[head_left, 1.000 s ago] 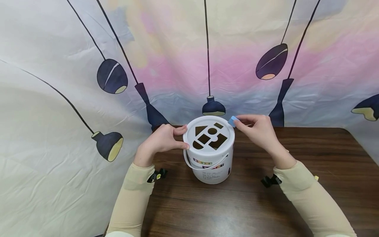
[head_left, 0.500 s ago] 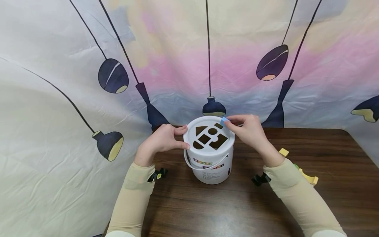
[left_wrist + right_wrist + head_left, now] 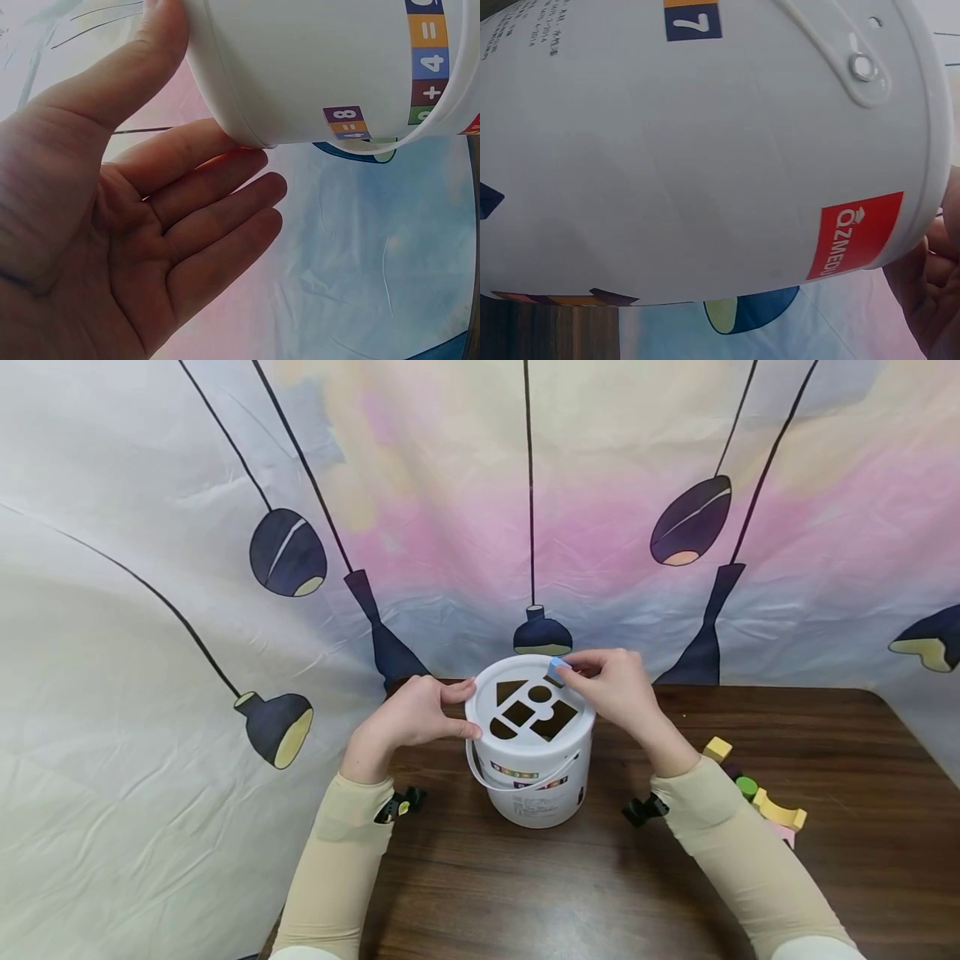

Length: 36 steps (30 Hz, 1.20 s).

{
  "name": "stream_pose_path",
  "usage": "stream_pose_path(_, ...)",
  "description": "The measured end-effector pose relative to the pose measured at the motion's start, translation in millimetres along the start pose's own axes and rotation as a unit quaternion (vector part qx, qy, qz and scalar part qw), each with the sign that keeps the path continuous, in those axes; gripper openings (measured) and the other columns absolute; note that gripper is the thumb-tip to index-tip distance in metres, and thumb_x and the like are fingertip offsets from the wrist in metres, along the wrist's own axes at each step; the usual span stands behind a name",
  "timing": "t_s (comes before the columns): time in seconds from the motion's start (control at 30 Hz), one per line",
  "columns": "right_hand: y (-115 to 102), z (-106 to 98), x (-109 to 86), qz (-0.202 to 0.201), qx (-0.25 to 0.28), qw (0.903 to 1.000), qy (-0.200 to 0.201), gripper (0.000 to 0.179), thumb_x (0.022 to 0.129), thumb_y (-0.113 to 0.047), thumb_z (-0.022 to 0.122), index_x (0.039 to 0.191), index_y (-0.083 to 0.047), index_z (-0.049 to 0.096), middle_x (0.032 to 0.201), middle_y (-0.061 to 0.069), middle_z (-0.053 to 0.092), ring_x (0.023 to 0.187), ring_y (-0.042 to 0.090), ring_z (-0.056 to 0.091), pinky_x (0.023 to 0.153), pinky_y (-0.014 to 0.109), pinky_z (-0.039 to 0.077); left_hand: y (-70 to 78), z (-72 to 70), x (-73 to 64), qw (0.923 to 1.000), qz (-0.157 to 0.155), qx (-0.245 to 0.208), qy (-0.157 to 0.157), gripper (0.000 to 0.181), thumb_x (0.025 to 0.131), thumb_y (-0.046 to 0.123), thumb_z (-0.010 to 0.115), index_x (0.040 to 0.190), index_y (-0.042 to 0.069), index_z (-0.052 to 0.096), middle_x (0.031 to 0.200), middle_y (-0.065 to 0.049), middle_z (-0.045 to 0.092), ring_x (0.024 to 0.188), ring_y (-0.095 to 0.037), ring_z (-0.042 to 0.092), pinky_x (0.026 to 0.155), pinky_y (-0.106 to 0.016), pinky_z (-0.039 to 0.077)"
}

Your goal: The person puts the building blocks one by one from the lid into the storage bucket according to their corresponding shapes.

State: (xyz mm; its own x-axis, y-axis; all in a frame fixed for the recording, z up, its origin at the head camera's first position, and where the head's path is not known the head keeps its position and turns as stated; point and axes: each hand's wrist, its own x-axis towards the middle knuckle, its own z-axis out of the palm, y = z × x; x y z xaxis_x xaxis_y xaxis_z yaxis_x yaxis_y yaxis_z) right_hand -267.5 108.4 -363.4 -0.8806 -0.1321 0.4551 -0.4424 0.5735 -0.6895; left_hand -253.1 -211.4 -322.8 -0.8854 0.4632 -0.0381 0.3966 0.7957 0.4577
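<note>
A white bucket (image 3: 536, 806) stands on the table, its lid (image 3: 491, 693) pierced with shaped holes. My left hand (image 3: 408, 717) rests at the lid's left rim, thumb and forefinger spread against the edge. The other fingers stretch out straight in the left wrist view. My right hand (image 3: 618, 687) pinches a small blue block (image 3: 557, 668) between thumb and fingers. That block is tilted over the small rectangular hole at the lid's back right, overlapping the hole in the head view. In the right wrist view the bucket's side (image 3: 667, 172) fills most of the frame and the block is hidden.
Right of the bucket, partly behind the right forearm, lie a yellow block (image 3: 717, 749), a green round block (image 3: 746, 787), a yellow arch-shaped block (image 3: 780, 812) and a pink piece (image 3: 784, 835). A patterned cloth (image 3: 600, 527) hangs behind the wooden table (image 3: 540, 893).
My right hand has moved left with the blue block, from the lid's right edge to over the small rectangular hole. The blocks by the right forearm have come into view. The left hand stays put.
</note>
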Motion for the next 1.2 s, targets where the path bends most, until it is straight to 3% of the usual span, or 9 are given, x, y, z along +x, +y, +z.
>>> stream_pose_path(0.53,1,10,-4.2,-0.04,-0.049,0.9974,0.035,0.024,0.096,-0.033,0.081,0.11,-0.014,0.087,0.086,0.0,0.08,0.08,0.019,0.072,0.068,0.038,0.052,-1.5,1.4,-0.5,1.0,0.005,-0.005,0.006,0.081,0.084,0.047,0.092,0.151,0.018,0.058,0.153,0.007,0.057,0.146,-0.027,0.049,0.107,-0.043,0.052)
stream_pose_path(1.2,-1,11,-5.2,-0.053,-0.067,0.9952,0.047,0.024,0.094,-0.033,0.083,0.109,-0.014,0.087,0.086,0.0,0.08,0.077,0.019,0.072,0.067,0.041,0.053,-2.2,3.0,-1.4,0.9999,0.004,-0.013,0.011,0.081,0.083,0.048,0.092,0.151,0.018,0.058,0.153,0.008,0.056,0.146,-0.027,0.049,0.107,-0.042,0.052)
